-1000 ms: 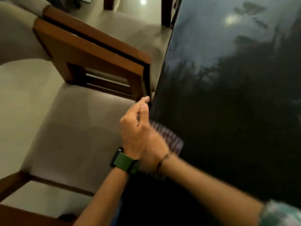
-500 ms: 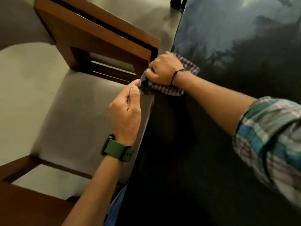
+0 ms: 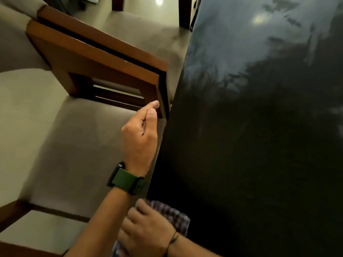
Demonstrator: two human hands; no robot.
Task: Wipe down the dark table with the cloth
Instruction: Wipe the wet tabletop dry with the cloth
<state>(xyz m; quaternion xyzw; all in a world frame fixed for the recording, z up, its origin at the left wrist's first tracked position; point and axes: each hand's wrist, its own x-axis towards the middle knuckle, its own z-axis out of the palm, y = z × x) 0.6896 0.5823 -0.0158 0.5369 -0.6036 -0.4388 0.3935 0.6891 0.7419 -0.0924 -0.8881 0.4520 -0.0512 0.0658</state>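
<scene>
Now the right hand (image 3: 146, 232) is back at the near end of the dark table (image 3: 250, 145), low in the view, where half a second ago it was stretched far up the table's left edge beside the chair's wooden arm; it has drawn the checked cloth (image 3: 174, 216) toward the body along that edge. The hand lies over the cloth with its fingers bent down onto the fabric, pressing it against the table's near-left edge, with some cloth hanging below the hand. That reads as one full pull down the edge strip, so this margin is likely covered, while the hazy streaks in the sheen farther up and to the right suggest much of the top is left to wipe. The left hand (image 3: 141, 136), with a green watch (image 3: 128, 182) at the wrist, hangs just off the table's left edge, fingers loosely curled and holding nothing. A wooden chair (image 3: 96, 58) stands close against that edge, leaving only a narrow gap there; the broad dark surface to the right shows nothing standing on it.
</scene>
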